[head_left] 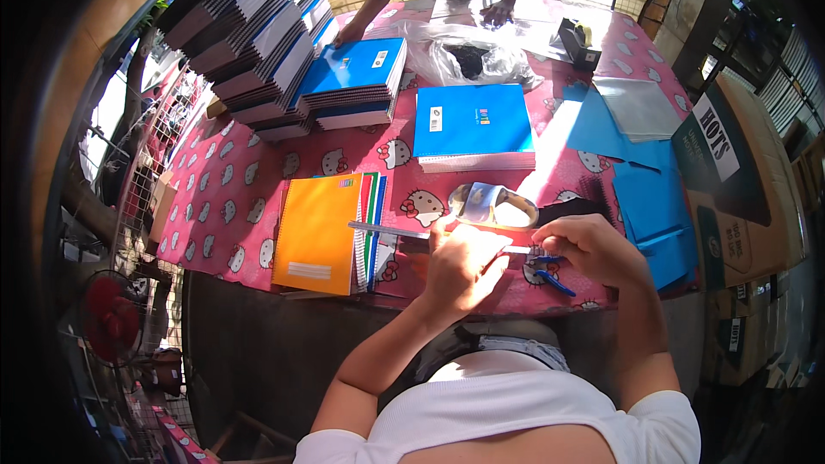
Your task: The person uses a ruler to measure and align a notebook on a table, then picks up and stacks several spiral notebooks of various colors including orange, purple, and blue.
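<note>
My left hand (468, 262) is closed around a long, thin grey rod (391, 229), perhaps a wire binding coil, which runs sideways over the table edge. My right hand (589, 245) is curled with its fingertips pinched by the rod's right end; what they hold is too small to make out. Below that hand lies a blue-handled tool (554, 282), like pliers. Just beyond my hands sits a roll of patterned tape (481, 204). To the left, a stack of spiral notebooks with a yellow one (318, 232) on top reaches under the rod's left end.
Blue notebooks (474, 120) are stacked mid-table, with another blue pile (357, 69) and tall notebook stacks (249, 43) at the far left. Blue sheets (653, 206) and a cardboard box (739, 180) are on the right. Across the table, a person's hand (348, 33) touches the blue pile.
</note>
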Demonstrator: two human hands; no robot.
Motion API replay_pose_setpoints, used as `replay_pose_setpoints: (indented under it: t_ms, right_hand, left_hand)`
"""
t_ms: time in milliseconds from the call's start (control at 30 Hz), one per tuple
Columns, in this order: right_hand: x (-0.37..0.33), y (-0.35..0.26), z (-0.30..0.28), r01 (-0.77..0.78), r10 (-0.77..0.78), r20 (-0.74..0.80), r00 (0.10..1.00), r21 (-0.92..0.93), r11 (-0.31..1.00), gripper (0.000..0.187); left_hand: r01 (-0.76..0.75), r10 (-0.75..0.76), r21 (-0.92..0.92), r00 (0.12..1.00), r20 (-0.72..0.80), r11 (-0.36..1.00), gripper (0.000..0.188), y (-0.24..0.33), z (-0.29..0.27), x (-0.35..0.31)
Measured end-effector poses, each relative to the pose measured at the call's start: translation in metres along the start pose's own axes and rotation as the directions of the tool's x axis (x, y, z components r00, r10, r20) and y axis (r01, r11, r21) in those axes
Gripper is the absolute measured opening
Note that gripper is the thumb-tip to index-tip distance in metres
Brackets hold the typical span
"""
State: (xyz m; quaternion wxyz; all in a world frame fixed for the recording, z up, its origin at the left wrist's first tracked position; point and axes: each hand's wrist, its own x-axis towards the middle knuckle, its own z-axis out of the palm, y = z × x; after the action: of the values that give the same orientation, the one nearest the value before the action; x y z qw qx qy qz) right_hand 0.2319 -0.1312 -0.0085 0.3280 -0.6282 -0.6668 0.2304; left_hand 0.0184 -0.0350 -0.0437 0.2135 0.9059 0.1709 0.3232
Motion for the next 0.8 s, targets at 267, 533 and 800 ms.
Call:
replay_pose_setpoints:
  t_ms: [267, 533, 800]
  right_hand:
    - [0.063, 0.164, 0.108, 0.345, -0.415, 0.033, 0.909, -0.617, 0.707, 0.048]
    - [0.016, 0.071, 0.020, 0.308, -0.167, -0.284, 0.944, 0.941, 0.141, 0.046]
    - [0.004, 0.089, 0.013, 0.162, -0.128, -0.136, 0.982, 0.280, 0.946, 0.037]
  left_hand:
    - [-0.075, 0.089, 0.152, 0.992, -0.091, 0.986, 0.047, -0.002, 0.003, -0.004]
    - [-0.049, 0.065, 0.089, 0.979, -0.194, 0.995, 0.041, -0.015, 0.008, -0.001]
    - [0.008, -0.003, 0.031, 0.991, -0.136, 0.999, 0.040, -0.015, 0.005, 0.011]
